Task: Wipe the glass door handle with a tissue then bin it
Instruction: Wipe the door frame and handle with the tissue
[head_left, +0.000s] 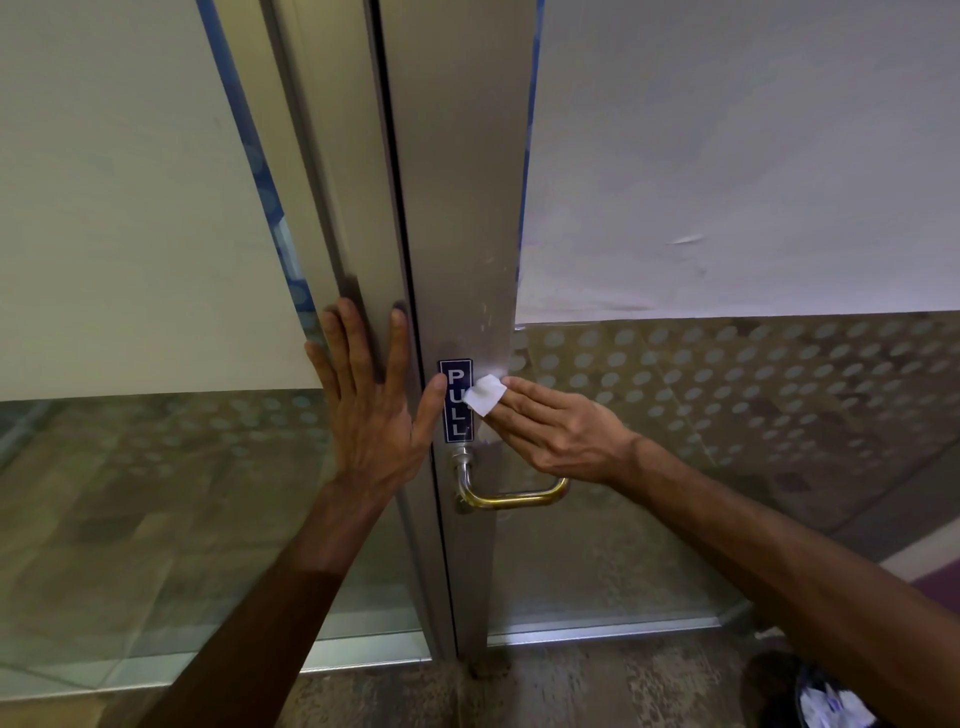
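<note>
I have my left hand (371, 410) spread flat and wide against the metal frame (358, 218) of the left glass panel (130, 208), fingers fanned upward, thumb reaching right until its tip touches the left edge of the blue PULL sticker (456, 401). It holds nothing.

My right hand (558, 428) comes in from the right with the fingers stretched out straight and together, pressing a small folded white tissue (484, 395) under the fingertips (511, 387) against the metal stile (462, 208) of the glass door (727, 182). The tissue sits just right of the PULL sticker, overlapping its right edge, and above the door handle (511, 496). So the tissue is pinned flat against the stile rather than gripped in a closed fist.

The handle is a brass-coloured bar with a silver mount at its left end, running out to the right below my right hand; its right end curves up behind my wrist. The tissue is not touching it.

The upper part of the door glass is covered by a pale sheet, and the lower part has a frosted dot pattern (753, 374). The floor (571, 686) at the foot of the door is speckled stone. In the bottom right corner, partly hidden by my forearm, I see a dark bin (779, 691) with white crumpled paper (831, 706) in it.
</note>
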